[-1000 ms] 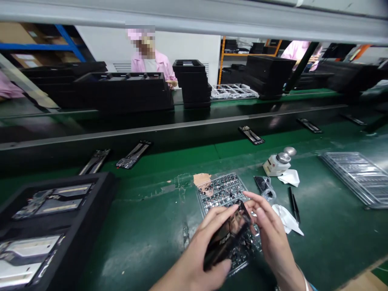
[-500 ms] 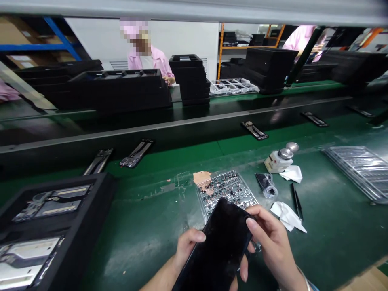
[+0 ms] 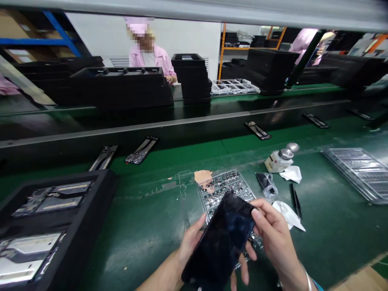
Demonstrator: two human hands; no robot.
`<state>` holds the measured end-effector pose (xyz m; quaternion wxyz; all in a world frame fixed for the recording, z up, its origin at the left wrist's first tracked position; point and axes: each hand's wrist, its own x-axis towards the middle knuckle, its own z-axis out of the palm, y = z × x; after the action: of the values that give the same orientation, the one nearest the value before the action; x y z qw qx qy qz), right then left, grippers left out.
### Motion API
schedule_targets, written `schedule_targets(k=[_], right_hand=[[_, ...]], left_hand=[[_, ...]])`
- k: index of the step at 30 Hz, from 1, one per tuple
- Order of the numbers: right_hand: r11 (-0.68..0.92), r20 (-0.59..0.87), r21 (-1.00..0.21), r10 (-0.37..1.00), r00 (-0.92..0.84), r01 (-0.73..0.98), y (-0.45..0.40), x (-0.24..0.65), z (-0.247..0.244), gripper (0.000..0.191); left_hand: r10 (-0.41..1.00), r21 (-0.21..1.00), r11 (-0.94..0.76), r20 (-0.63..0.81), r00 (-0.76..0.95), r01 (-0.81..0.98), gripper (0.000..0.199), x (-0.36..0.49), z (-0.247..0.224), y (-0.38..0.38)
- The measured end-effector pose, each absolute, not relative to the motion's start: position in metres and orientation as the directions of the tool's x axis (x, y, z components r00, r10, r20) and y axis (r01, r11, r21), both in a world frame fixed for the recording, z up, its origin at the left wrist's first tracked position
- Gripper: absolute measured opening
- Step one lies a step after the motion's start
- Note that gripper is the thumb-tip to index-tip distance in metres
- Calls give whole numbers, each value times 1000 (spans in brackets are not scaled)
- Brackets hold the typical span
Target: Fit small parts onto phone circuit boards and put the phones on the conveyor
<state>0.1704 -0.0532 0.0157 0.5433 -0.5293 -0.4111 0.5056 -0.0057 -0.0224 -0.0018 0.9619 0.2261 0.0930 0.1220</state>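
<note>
A dark phone-shaped panel (image 3: 222,238), glossy black side up, is tilted over the green bench between my two hands. My left hand (image 3: 190,242) supports its left edge, the thumb along the side and fingertips showing beyond the right edge from beneath. My right hand (image 3: 273,230) pinches the upper right corner between thumb and fingers. Partly hidden behind the panel lies a clear plastic tray (image 3: 224,184) of small parts.
At the left stands a black foam tray (image 3: 100,202) with phone frames. Right of the parts tray are a dispenser bottle (image 3: 277,161), white cloths (image 3: 291,174), black tweezers (image 3: 296,201) and stacked clear trays (image 3: 360,169). Phone units (image 3: 142,150) lie along the belt. A person (image 3: 151,58) sits opposite.
The panel has moved slightly up and right, its surface now catching reflections. My left thumb has shifted from its face to its edge. The units on the belt have slid a little right.
</note>
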Motion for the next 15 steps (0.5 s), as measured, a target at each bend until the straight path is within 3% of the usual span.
schedule_targets(k=[3, 6, 8, 11, 15], right_hand=[[-67, -58, -997, 975, 214, 33, -45, 185, 20, 24], [-123, -72, -946, 982, 173, 302, -42, 201, 20, 37], [-147, -76, -860, 984, 162, 488, -46, 209, 14, 30], [-127, -100, -705, 992, 79, 698, -54, 211, 3, 15], [-103, -136, -511, 990, 38, 854, -62, 201, -5, 10]], left_hand=[[308, 433, 880, -206, 929, -196, 59, -3, -8, -17], [514, 493, 805, -300, 804, -331, 33, -7, -10, -2], [668, 632, 678, -317, 674, -375, 31, -13, -8, 15], [899, 862, 391, -282, 334, -324, 28, -25, -3, 52], [973, 939, 226, -204, 106, -261, 36, -38, 0, 109]])
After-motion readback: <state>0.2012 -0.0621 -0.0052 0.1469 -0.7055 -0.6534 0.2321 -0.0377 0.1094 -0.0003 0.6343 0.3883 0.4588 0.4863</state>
